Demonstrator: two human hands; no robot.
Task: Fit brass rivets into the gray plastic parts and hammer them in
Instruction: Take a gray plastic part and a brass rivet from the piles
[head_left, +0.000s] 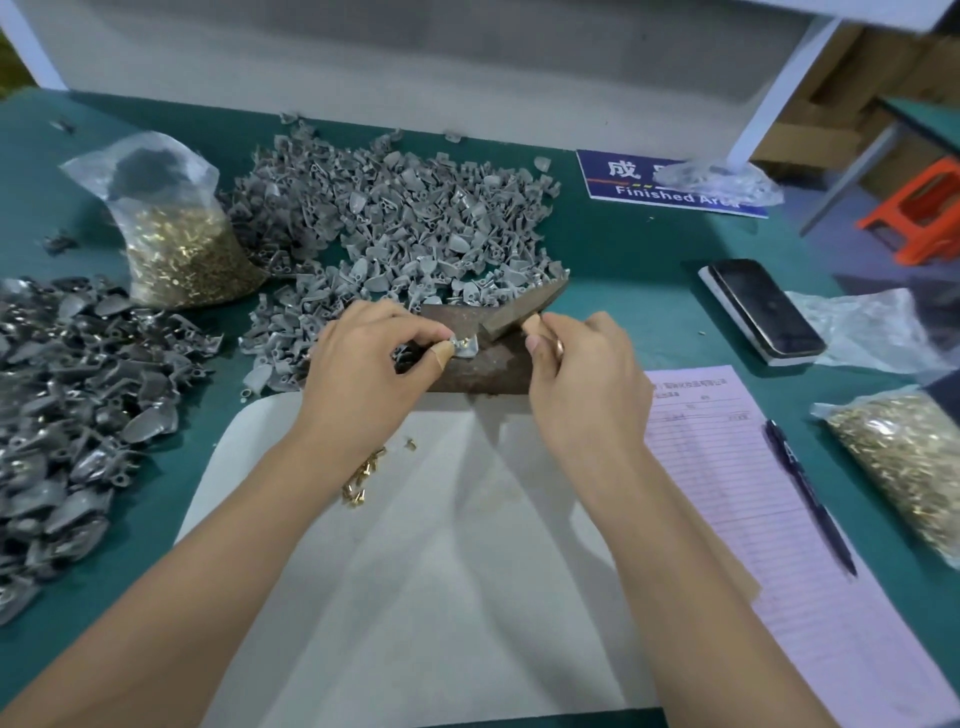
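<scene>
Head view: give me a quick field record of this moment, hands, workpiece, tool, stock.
left hand: left hand pinches the gray part against the rusty metal block
workpiece: brass rivets show in the part
right hand: right hand holds the hammer, head low over the block beside the part
loose stock: gray parts pile behind the block; darker pile far left
rivets: loose rivets on the white sheet; bags at left and right
other: phone, pink form, pen
</scene>
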